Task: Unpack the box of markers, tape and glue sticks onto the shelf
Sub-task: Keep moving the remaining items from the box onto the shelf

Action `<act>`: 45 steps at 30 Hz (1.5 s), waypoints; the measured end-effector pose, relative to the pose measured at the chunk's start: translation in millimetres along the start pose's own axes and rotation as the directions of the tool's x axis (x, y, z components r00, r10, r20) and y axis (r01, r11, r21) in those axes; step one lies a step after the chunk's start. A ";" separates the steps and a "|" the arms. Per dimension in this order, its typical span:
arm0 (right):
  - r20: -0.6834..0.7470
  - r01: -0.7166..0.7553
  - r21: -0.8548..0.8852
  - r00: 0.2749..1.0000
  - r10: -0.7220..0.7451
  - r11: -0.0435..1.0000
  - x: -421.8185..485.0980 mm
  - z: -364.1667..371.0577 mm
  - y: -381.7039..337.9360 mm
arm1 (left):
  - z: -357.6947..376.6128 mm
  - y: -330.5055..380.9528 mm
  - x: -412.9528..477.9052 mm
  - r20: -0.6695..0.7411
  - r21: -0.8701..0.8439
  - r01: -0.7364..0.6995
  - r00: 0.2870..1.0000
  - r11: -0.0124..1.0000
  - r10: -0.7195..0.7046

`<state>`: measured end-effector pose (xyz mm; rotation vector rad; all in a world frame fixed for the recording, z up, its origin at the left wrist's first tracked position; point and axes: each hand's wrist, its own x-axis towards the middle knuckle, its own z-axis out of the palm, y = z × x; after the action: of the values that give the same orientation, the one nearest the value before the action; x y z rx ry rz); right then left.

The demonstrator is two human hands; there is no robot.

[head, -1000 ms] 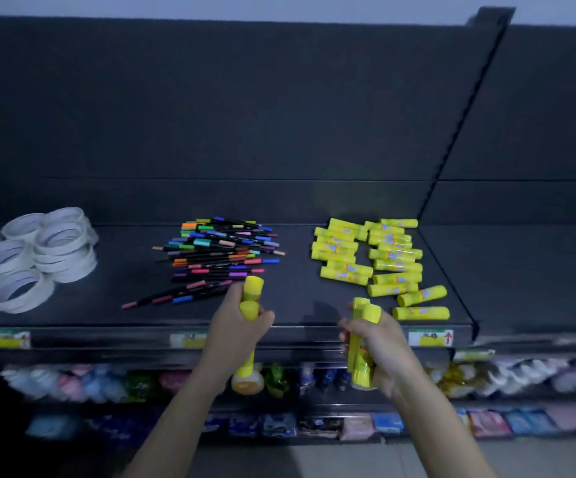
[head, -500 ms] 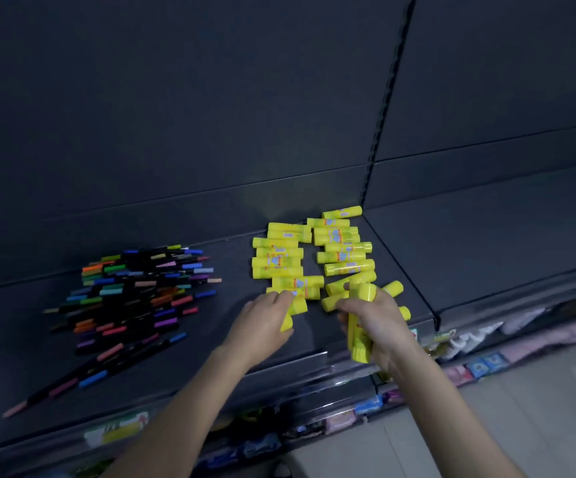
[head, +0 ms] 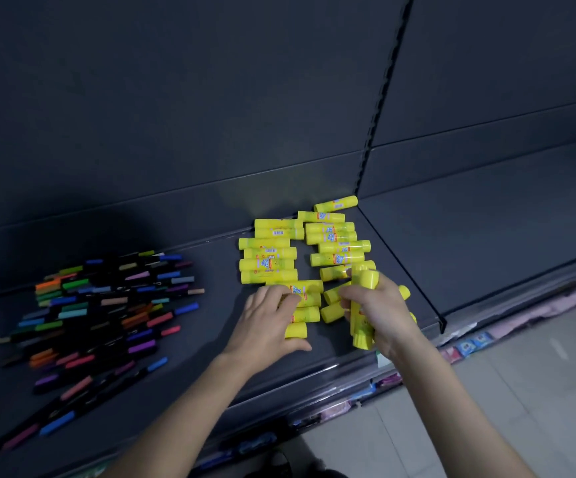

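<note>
Several yellow glue sticks [head: 269, 253] lie in two rough columns on the dark shelf [head: 210, 357]. My left hand [head: 267, 322] rests flat on the nearest sticks of the left column, fingers straight over them. My right hand [head: 379, 312] grips two or three upright glue sticks [head: 360, 326] just above the front of the right column. A heap of coloured markers [head: 107, 305] covers the shelf to the left. No tape rolls or box are in view.
A vertical upright [head: 376, 115] divides this bay from the shelf bay [head: 486, 236] on the right. Below the shelf edge, lower shelves hold packaged goods [head: 469, 343]. Tiled floor [head: 521, 391] lies at lower right.
My view has swung right, so the tape rolls left the picture. My left hand laid its glue sticks down at the left column and now lies flat. My right hand still grips its sticks.
</note>
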<state>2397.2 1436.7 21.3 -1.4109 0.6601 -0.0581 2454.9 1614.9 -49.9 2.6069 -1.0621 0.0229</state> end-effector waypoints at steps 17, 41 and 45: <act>0.488 0.527 -0.843 0.834 -0.257 0.109 68.3 44.5 -32.7 | -20.4 -10.1 -9.9 -0.102 -0.179 0.268 0.952 0.947 -0.288; 0.573 0.632 -0.738 0.772 -0.276 0.235 71.6 58.8 -28.3 | -34.3 2.2 -37.5 -0.140 -0.399 0.512 0.785 0.760 -0.603; 0.556 0.646 -0.637 0.763 -0.329 0.421 31.1 49.9 -17.3 | -38.1 22.3 -53.4 -0.179 -0.515 0.539 0.693 0.667 -0.699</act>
<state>2451.4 1464.9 25.8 -2.4329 -0.1461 0.0366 2405.1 1647.7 -14.6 2.2847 0.0289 0.0962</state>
